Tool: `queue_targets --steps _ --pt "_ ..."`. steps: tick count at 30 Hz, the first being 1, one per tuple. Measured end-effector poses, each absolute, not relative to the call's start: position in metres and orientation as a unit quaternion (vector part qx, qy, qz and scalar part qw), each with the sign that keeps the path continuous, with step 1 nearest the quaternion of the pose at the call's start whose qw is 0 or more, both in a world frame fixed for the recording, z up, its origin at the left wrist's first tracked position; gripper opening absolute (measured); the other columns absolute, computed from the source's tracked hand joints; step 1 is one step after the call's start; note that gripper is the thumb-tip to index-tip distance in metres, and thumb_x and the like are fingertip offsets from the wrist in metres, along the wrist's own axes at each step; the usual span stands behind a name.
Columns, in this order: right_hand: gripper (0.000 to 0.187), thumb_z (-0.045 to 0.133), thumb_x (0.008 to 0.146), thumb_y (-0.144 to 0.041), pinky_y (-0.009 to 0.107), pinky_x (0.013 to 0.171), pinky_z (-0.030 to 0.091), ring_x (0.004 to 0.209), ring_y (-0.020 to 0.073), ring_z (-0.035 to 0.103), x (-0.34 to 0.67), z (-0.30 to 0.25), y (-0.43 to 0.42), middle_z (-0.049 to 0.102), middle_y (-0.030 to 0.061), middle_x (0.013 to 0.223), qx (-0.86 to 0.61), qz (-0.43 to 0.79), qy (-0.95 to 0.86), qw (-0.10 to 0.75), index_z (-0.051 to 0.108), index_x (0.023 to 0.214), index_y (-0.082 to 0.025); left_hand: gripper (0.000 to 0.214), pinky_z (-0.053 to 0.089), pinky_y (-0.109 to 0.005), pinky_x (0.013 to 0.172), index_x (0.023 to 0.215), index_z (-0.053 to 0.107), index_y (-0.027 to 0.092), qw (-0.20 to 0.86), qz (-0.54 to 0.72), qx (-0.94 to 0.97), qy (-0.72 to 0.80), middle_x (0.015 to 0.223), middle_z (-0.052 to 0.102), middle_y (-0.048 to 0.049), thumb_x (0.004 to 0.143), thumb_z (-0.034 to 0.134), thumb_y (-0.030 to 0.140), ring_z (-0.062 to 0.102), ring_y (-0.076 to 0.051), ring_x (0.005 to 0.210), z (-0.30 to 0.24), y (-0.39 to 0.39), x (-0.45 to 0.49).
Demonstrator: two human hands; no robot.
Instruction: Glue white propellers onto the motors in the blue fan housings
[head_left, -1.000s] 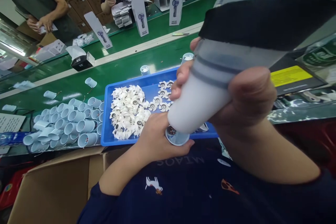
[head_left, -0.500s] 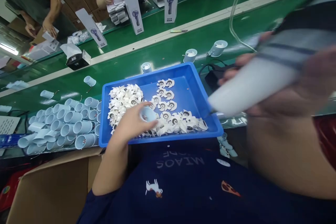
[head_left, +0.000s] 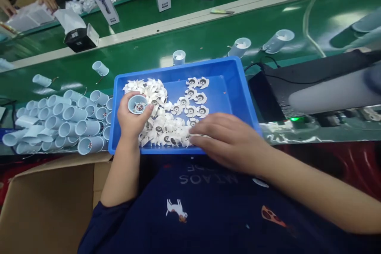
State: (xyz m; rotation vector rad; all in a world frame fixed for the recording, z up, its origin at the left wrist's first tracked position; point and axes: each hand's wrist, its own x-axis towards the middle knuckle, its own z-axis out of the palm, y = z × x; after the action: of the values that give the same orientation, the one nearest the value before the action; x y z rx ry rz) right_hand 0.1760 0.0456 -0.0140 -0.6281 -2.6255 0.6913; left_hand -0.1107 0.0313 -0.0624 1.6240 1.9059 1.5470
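Observation:
My left hand (head_left: pixel 131 121) is wrapped round a pale blue tube (head_left: pixel 137 104) with its open end and inner motor facing up, held over the left part of a blue tray (head_left: pixel 232 83). My right hand (head_left: pixel 229 139) reaches into the tray's near edge, its fingertips closed on the white fan blades (head_left: pixel 160 123) heaped there. More fan blades lie singly in the tray's middle.
A heap of pale blue tubes (head_left: pixel 62 121) lies left of the tray on the green belt (head_left: pixel 149 47). Three tubes stand behind the tray. A white tool (head_left: pixel 333 93) hangs at right over a black box (head_left: pixel 297 79). An open carton (head_left: pixel 44 202) sits at lower left. Other people's hands work beyond the belt.
My right hand has let the white tool swing off to the right and dropped to the fan blades. My left hand moved left with the tube, turning it upward.

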Motion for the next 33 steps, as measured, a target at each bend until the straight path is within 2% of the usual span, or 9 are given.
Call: queue_targets --steps 4,8,14,16,20,22,24,28,33 --pt "0.021 0.055 0.092 -0.004 0.038 0.081 0.041 0.091 0.0232 0.06 0.126 -0.03 0.075 0.067 0.0055 0.101 -0.129 0.176 -0.972 -0.087 0.07 0.095 -0.019 0.046 0.055 -0.036 0.084 0.105 0.062 0.021 0.1 0.503 0.549 0.661 0.098 0.072 -0.0029 0.068 0.082 0.041 0.069 -0.02 0.087 -0.065 0.028 -0.111" --pt "0.011 0.067 0.087 -0.008 0.032 0.071 0.034 0.075 0.016 0.054 0.109 -0.038 0.096 0.065 0.002 0.094 -0.087 0.206 -0.967 -0.125 0.068 0.087 -0.018 0.044 0.055 -0.036 0.085 0.104 0.063 0.022 0.112 0.481 0.559 0.666 0.099 0.072 -0.0021 0.067 0.081 0.039 0.068 -0.02 0.087 -0.064 0.027 -0.107" --pt "0.013 0.055 0.078 -0.001 0.036 0.075 0.034 0.061 0.0125 0.039 0.111 -0.053 0.1 0.054 0.0037 0.071 -0.21 0.289 -0.933 -0.038 0.057 0.074 -0.013 0.04 0.054 -0.036 0.089 0.101 0.063 0.022 0.128 0.46 0.556 0.68 0.106 0.072 -0.0024 0.067 0.081 0.033 0.067 -0.021 0.096 -0.061 0.029 -0.102" --pt "0.005 0.058 0.076 -0.011 0.034 0.072 0.038 0.063 0.0137 0.043 0.114 -0.052 0.103 0.055 0.0048 0.075 -0.262 0.363 -0.894 0.011 0.056 0.078 -0.015 0.043 0.053 -0.037 0.089 0.101 0.062 0.022 0.127 0.462 0.538 0.694 0.107 0.07 -0.003 0.066 0.082 0.036 0.066 -0.022 0.097 -0.062 0.029 -0.104" --pt "0.03 0.049 0.081 -0.041 0.031 0.062 0.047 0.064 0.0161 0.054 0.129 -0.032 0.098 0.056 0.0045 0.076 -0.297 0.588 -0.746 0.099 0.049 0.099 -0.018 0.054 0.055 -0.036 0.084 0.114 0.055 0.024 0.211 0.522 0.505 0.654 0.107 0.068 -0.0044 0.07 0.079 0.043 0.067 -0.022 0.094 -0.062 0.022 -0.109" --pt "0.034 0.045 0.078 -0.046 0.03 0.059 0.05 0.061 0.0148 0.054 0.136 -0.021 0.089 0.054 0.0043 0.076 -0.291 0.68 -0.659 0.138 0.045 0.098 -0.018 0.059 0.057 -0.035 0.079 0.126 0.05 0.025 0.303 0.522 0.534 0.592 0.11 0.067 -0.0067 0.076 0.072 0.048 0.068 -0.022 0.093 -0.056 0.015 -0.106" --pt "0.034 0.049 0.072 -0.045 0.028 0.056 0.05 0.059 0.0124 0.052 0.141 -0.016 0.079 0.052 0.003 0.076 -0.283 0.74 -0.587 0.168 0.044 0.094 -0.019 0.06 0.057 -0.036 0.081 0.133 0.049 0.026 0.338 0.467 0.595 0.561 0.117 0.067 -0.0099 0.081 0.069 0.047 0.068 -0.024 0.099 -0.045 0.006 -0.098" --pt "0.039 0.063 0.072 -0.045 0.023 0.057 0.049 0.059 0.0095 0.052 0.146 -0.02 0.069 0.052 0.0004 0.076 -0.271 0.8 -0.494 0.208 0.049 0.096 -0.018 0.057 0.054 -0.045 0.093 0.126 0.06 0.025 0.224 0.361 0.711 0.561 0.121 0.068 -0.0101 0.076 0.08 0.046 0.065 -0.029 0.111 -0.02 -0.005 -0.074" --pt "0.038 0.077 0.078 -0.038 0.02 0.06 0.047 0.064 0.008 0.054 0.153 -0.023 0.064 0.054 -0.0011 0.08 -0.255 0.803 -0.475 0.255 0.052 0.099 -0.019 0.058 0.05 -0.047 0.1 0.13 0.056 0.025 0.122 0.323 0.779 0.523 0.123 0.07 -0.0092 0.08 0.079 0.041 0.065 -0.028 0.115 -0.009 -0.007 -0.056"
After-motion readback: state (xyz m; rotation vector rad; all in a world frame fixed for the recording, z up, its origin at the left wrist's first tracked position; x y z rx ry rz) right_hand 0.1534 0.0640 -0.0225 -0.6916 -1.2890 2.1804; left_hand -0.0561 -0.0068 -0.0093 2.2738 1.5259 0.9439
